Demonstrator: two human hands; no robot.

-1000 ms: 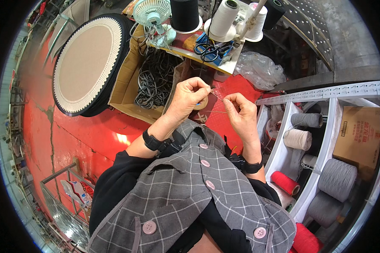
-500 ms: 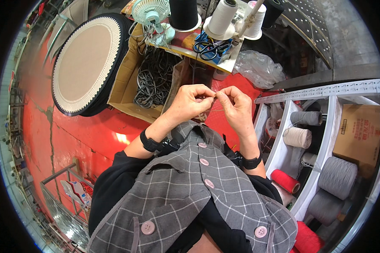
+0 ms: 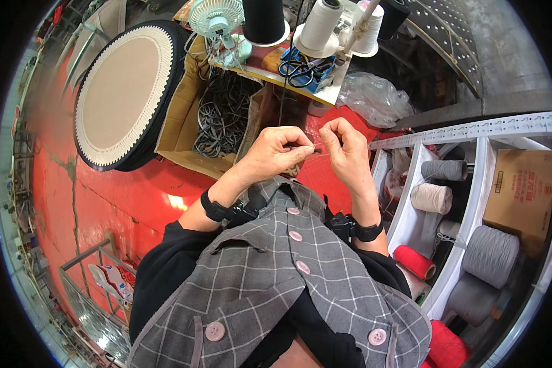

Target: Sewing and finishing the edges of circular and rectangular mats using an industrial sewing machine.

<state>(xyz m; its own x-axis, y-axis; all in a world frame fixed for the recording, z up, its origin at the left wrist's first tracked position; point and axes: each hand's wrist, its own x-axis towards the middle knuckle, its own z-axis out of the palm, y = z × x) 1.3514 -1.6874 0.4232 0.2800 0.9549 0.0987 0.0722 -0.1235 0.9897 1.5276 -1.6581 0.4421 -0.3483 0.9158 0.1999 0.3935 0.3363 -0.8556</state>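
Observation:
In front of my chest, my left hand (image 3: 279, 152) is closed in a pinch, thumb against index finger. A tiny dark tip pokes out at the fingertips, too small to name. A little to its right, my right hand (image 3: 348, 153) is also pinched, thumb and index finger together, and a small gap parts the two hands. Whatever it may hold is hidden or too fine to make out. Below both hands lies the grey checked garment (image 3: 276, 257) that I wear. The open cardboard box (image 3: 176, 132) with dark cords (image 3: 224, 126) inside is just beyond my left hand.
A stack of round beige-topped pieces (image 3: 119, 98) stands at the left. Ahead, a table (image 3: 264, 75) carries a small fan (image 3: 218, 21), thread cones (image 3: 320, 27) and black-handled scissors (image 3: 297, 70). On the right, a white rack (image 3: 475, 184) holds several yarn spools (image 3: 490, 254).
The fingertips, together before, have come apart. My right hand has shifted slightly to the right, while my left stays nearly in place with its pinch kept.

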